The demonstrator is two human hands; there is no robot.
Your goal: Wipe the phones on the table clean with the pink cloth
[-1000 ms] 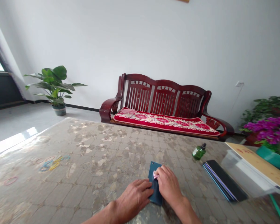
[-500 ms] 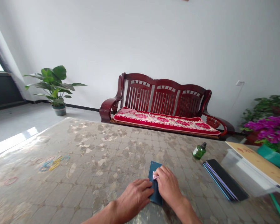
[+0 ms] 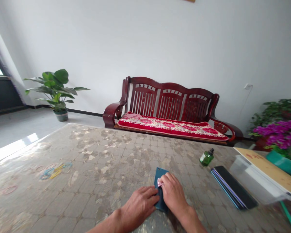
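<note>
Right hand [image 3: 172,191] pinches crumpled pink cloth [image 3: 159,183] on a smooth oblong phone [image 3: 161,173]; left hand [image 3: 140,201] rests there, fingers [image 3: 150,191] outstretched

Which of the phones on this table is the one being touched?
The blue phone lying by itself under the left hand and right hand. The other phones are piled together farther right, near the green bottle, untouched.
</note>
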